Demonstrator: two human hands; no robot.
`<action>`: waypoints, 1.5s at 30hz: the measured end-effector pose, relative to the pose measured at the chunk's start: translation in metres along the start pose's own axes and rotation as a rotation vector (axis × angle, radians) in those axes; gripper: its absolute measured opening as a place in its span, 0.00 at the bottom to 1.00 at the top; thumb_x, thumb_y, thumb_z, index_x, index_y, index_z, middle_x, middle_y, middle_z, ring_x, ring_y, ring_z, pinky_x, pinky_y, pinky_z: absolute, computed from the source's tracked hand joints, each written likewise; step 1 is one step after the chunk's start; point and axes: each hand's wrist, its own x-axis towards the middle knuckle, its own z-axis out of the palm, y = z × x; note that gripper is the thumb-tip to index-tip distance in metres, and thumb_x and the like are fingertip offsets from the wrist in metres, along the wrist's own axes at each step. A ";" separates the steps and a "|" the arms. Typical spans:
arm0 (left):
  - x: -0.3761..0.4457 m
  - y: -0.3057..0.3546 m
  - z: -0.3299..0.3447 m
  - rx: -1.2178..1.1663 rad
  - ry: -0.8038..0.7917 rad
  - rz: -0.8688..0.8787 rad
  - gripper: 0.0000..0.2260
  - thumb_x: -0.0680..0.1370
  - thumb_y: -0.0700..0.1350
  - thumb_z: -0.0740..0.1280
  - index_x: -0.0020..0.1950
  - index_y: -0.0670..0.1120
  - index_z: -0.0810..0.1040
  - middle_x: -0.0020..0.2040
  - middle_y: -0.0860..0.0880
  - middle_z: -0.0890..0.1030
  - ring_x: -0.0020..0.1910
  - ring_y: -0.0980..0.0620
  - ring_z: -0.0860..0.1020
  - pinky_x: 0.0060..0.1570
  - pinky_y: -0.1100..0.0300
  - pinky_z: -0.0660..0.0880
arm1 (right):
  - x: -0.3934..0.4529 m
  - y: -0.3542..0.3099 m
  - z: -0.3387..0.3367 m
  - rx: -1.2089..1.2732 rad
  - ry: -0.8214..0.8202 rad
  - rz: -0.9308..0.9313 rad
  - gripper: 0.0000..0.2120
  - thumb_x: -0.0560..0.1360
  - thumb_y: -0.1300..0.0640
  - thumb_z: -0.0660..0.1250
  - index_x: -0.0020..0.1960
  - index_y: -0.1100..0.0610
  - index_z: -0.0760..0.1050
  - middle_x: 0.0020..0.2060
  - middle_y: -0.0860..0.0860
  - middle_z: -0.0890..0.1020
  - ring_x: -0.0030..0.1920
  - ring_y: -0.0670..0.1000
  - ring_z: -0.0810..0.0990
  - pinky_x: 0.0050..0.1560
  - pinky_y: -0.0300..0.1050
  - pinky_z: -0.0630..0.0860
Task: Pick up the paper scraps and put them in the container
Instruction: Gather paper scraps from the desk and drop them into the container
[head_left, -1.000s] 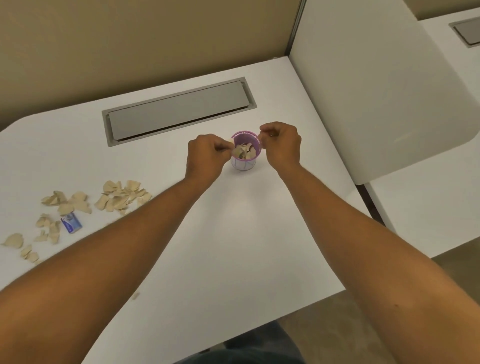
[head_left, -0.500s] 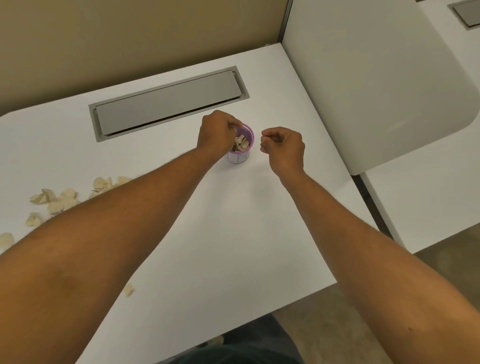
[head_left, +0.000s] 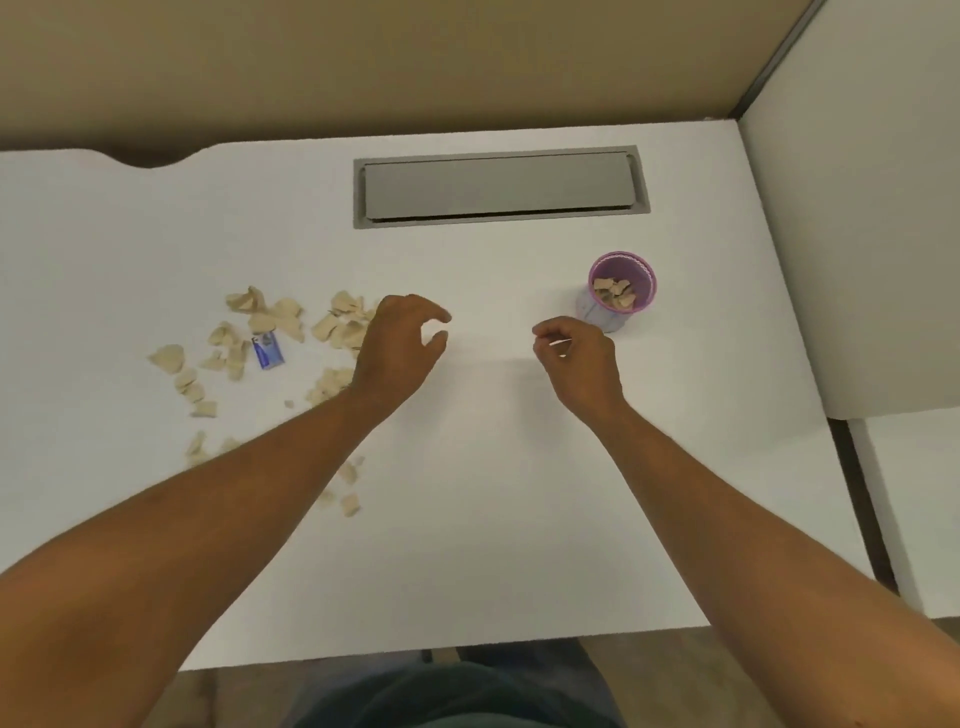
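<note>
A small purple mesh container (head_left: 645, 298) stands on the white desk (head_left: 493, 545) at the right, with several tan paper scraps (head_left: 614, 294) inside it. Many more tan scraps (head_left: 283, 318) lie scattered on the left of the desk, and a few (head_left: 349, 503) lie beside my left forearm. My left hand (head_left: 400, 349) hovers at the right edge of the pile, fingers spread and empty. My right hand (head_left: 577, 359) is just left of and in front of the container, fingers curled in; nothing clear shows in it.
A small blue card-like item (head_left: 268, 351) lies among the scraps. A grey cable hatch (head_left: 498, 187) is set into the desk at the back. A white partition (head_left: 852, 260) rises on the right. The desk's front edge (head_left: 467, 647) is near my body.
My left hand has left the container and moved left to the scrap pile, opening up. My view has swung left, so the container now sits to the right. My right hand has stayed curled.
</note>
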 end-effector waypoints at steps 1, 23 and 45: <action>-0.016 -0.026 -0.008 0.050 0.040 -0.006 0.07 0.76 0.42 0.74 0.54 0.48 0.85 0.56 0.51 0.85 0.61 0.45 0.78 0.62 0.55 0.72 | -0.004 -0.003 0.015 -0.044 -0.069 -0.028 0.08 0.77 0.62 0.68 0.53 0.55 0.83 0.48 0.49 0.86 0.43 0.47 0.84 0.49 0.40 0.79; -0.067 -0.241 -0.104 0.423 -0.226 -0.576 0.43 0.68 0.73 0.72 0.78 0.60 0.63 0.79 0.44 0.61 0.74 0.35 0.64 0.65 0.38 0.72 | 0.040 -0.077 0.229 -0.832 -0.516 -0.407 0.49 0.66 0.31 0.74 0.81 0.44 0.58 0.80 0.54 0.59 0.72 0.64 0.65 0.66 0.59 0.75; -0.087 -0.183 -0.081 -0.018 0.116 -0.515 0.04 0.77 0.40 0.74 0.51 0.44 0.88 0.48 0.46 0.88 0.46 0.49 0.84 0.52 0.58 0.79 | -0.009 -0.082 0.202 -0.177 -0.287 -0.135 0.14 0.73 0.64 0.66 0.32 0.50 0.80 0.28 0.41 0.82 0.31 0.45 0.80 0.33 0.41 0.73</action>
